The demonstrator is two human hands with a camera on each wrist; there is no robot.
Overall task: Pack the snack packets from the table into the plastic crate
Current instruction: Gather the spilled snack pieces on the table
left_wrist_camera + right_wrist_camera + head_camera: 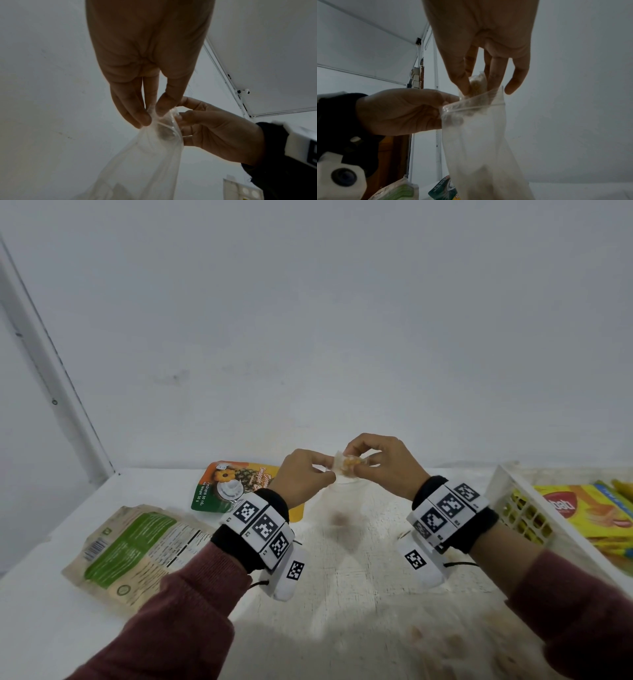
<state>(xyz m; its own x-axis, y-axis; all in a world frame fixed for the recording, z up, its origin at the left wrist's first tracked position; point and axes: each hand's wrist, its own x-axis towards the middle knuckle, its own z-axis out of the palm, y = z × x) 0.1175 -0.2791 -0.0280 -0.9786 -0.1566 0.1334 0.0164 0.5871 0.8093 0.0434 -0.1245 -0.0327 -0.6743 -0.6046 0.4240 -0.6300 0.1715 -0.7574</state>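
Up above the table [342, 594], two hands, left hand [301, 477] and right hand [383, 463], pinch one clear zip bag [477, 135]; two packets lie left

2 hands [301, 474] [383, 463], 1 clear bag [479, 135], 2 pkts on table [137, 549] [226, 484], 1 crate [513, 508].

A plain pale grey wall [325, 320] fills the upper two thirds of the head view, scuffed with a small dark mark left of centre. Down the left edge runs a slanted white frame strip [51, 361]. Along the bottom, a white table [359, 594], its surface worn and streaked. Light is soft and even. In the right wrist view, brown wooden panelling [392, 155] shows lower left.
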